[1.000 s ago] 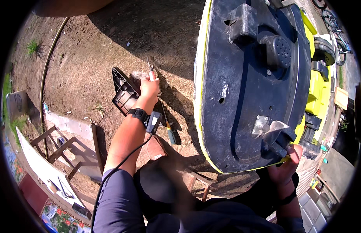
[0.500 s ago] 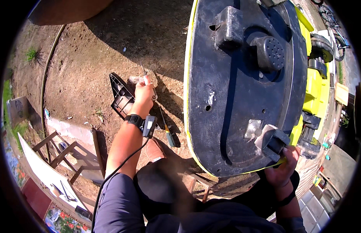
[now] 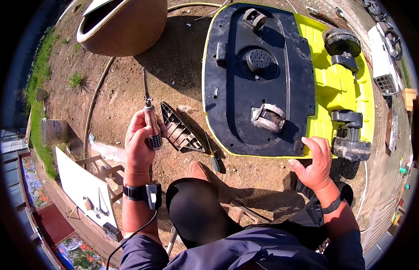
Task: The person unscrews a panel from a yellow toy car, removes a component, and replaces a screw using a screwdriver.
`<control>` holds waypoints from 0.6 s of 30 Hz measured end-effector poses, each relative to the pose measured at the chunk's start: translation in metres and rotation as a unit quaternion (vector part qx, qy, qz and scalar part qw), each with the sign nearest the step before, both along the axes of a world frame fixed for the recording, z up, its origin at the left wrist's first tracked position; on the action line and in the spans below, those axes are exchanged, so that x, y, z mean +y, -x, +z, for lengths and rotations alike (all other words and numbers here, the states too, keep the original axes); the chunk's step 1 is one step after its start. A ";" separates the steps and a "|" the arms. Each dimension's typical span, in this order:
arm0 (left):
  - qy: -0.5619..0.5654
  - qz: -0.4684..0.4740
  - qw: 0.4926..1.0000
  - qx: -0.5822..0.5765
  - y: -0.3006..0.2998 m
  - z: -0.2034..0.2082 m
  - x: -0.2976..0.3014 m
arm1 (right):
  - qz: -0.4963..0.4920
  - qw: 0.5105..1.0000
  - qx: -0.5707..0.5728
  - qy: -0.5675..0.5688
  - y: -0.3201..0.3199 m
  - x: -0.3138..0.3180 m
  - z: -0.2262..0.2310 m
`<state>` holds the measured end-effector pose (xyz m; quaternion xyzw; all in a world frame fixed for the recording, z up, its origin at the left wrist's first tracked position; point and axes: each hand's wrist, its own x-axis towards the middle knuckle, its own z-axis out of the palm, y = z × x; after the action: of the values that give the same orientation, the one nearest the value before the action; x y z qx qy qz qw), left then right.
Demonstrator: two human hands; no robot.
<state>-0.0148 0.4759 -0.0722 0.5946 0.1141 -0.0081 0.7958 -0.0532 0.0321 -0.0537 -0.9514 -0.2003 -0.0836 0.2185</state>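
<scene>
My left hand (image 3: pixel 140 143) is closed round the handle of a screwdriver (image 3: pixel 150 123), whose shaft points away from me. Just above the near edge of an upturned yellow ride-on toy car (image 3: pixel 328 83) is my right hand (image 3: pixel 315 164), thumb and fingers apart and nothing in it. The car's black underside (image 3: pixel 245 99) faces up, with caster wheels (image 3: pixel 269 118) mounted on it and dark wheels (image 3: pixel 352 148) along its right side. A black ribbed triangular plastic part (image 3: pixel 181 129) lies on the dirt beside my left hand. A second screwdriver (image 3: pixel 214 159) lies between that part and the car.
A big brown pot (image 3: pixel 128 29) stands at the far left, with a hose (image 3: pixel 96 94) running along the ground. Nearer on the left, a white board (image 3: pixel 81 184) on a wooden frame carries tools. A white box (image 3: pixel 382 58) stands beyond the car's right side.
The toy car has come down from a raised, tilted position to the ground. My right hand has let go of its edge. My left hand now holds the screwdriver left of the plastic part.
</scene>
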 end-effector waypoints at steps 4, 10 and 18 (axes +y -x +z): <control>-0.044 -0.080 0.993 -0.070 0.015 0.077 -0.047 | -0.004 0.994 0.017 -0.105 0.005 -0.010 0.009; -0.023 -0.117 0.988 -0.099 0.034 0.105 -0.141 | 0.000 0.986 -0.033 -0.162 -0.002 -0.031 0.012; 0.061 -0.189 0.978 -0.070 0.049 0.077 -0.218 | 0.025 0.963 0.005 -0.267 0.001 -0.044 0.018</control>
<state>-0.0642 0.2575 0.0049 0.5552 -0.0571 -0.1241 0.8204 -0.0539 -0.0118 -0.0360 -0.8534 -0.1933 -0.1242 0.4679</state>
